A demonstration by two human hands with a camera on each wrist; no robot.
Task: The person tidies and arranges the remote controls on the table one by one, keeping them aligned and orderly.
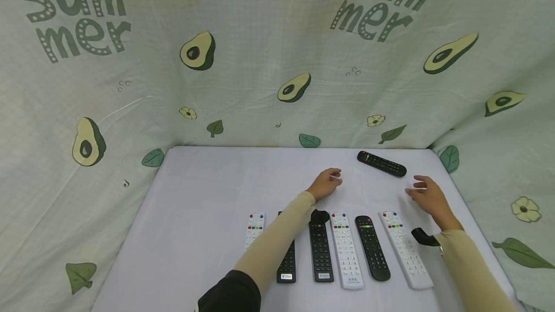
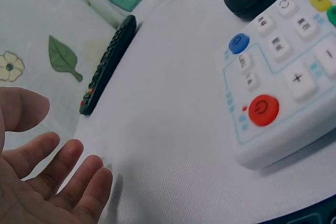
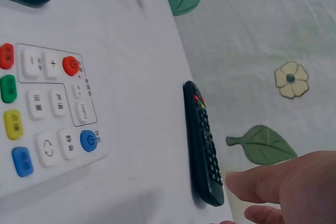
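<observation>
A black remote control [image 1: 381, 163] lies slanted near the back edge of the table, face up. My left hand [image 1: 326, 184] is to its left and nearer to me, fingers loosely bent, with nothing in it. On the other side, my right hand [image 1: 429, 199] is close to the remote's right end, also holding nothing. The left wrist view has the left hand [image 2: 52, 182] with spread fingers, apart from the black remote [image 2: 108, 65]. In the right wrist view, the right thumb [image 3: 257, 182] appears right beside the remote's end [image 3: 203, 145].
Nearer to me is a row of several remotes, including a white remote [image 1: 347, 252], a black remote [image 1: 373, 249] and a slanted white remote [image 1: 405, 252]. My left forearm covers part of the row's left end. A printed cloth [image 1: 251, 110] hangs behind the white table [image 1: 195, 206].
</observation>
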